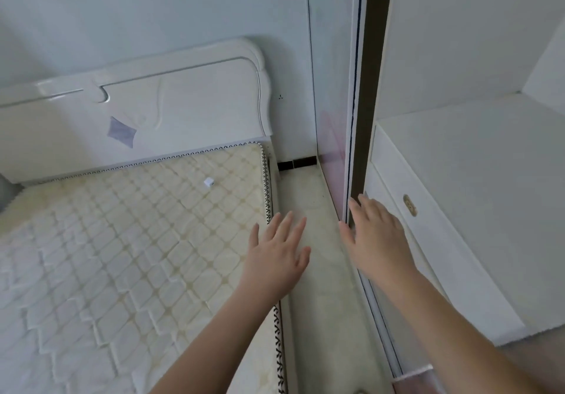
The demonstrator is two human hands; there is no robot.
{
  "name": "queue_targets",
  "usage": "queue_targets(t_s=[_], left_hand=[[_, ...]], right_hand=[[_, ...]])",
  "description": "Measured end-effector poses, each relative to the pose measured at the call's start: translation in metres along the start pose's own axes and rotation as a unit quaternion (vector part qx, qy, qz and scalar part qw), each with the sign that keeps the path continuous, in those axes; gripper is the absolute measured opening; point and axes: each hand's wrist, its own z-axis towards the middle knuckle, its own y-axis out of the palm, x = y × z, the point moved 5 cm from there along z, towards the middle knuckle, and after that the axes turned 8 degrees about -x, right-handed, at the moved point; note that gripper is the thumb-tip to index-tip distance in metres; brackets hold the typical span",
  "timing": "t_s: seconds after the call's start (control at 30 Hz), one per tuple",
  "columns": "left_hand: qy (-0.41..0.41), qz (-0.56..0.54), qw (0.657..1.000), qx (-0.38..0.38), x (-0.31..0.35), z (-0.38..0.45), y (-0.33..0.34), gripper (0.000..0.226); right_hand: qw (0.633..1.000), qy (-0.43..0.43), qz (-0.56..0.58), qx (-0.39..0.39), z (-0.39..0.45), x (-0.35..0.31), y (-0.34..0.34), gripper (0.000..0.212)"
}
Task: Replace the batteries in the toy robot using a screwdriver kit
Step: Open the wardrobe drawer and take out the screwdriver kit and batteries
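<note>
Hands (276, 247) (377, 238) both spread and empty, right at the wardrobe door (356, 149); toy robot unseen, handling unjudgeable

Head camera looks steeply down from standing height at mattress (122, 241) edge and wardrobe (458, 179), close.

Bare mattress (122, 256), headboard (153, 112), wardrobe drawer (428, 225).

Both bare forearms stretched forward, left hand (276, 248) flat with fingers spread beside the wardrobe door (354, 118), right hand (377, 238) open-fingered against its edge.
</note>
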Motion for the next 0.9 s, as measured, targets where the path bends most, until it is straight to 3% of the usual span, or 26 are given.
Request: queue_targets(t_s=[0.3,0.5,0.63,0.9], left_hand=[[0.075,0.005,0.997,-0.012,0.009,0.114,-0.004,0.058],[0.172,-0.014,0.984,-0.035,0.027,0.201,0.022,0.059],[0.248,-0.02,0.967,-0.056,0.033,0.255,0.033,0.062],[0.403,-0.003,0.91,-0.095,0.073,0.33,0.045,0.059]], right_hand=[[0.999,0.04,0.019,-0.01,0.08,0.025,0.003,0.06],[0.993,0.113,0.006,-0.031,0.124,0.071,0.013,0.059],[0.98,0.193,-0.003,-0.039,0.139,0.103,0.025,0.066],[0.943,0.327,0.04,-0.041,0.142,0.15,0.037,0.057]])
